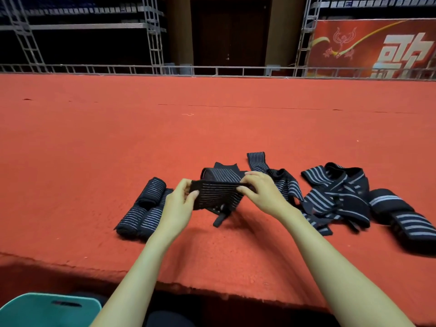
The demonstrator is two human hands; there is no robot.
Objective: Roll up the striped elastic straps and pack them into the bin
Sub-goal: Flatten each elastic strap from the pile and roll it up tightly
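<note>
The strap (217, 195) hangs above the counter (212, 138), long axis side to side. The left hand (180, 199) pinches its left end, the right hand (260, 192) its right. From the strap, the bin (47, 310) lies nearer and leftward, beside the left arm.

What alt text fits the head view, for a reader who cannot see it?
The left hand and right hand hold a striped strap between them over a red surface. Rolled straps lie left, loose straps right, a teal bin bottom left.

One head-worn view (wide-angle) looks forward and down — close over the red platform (212, 128).
</note>
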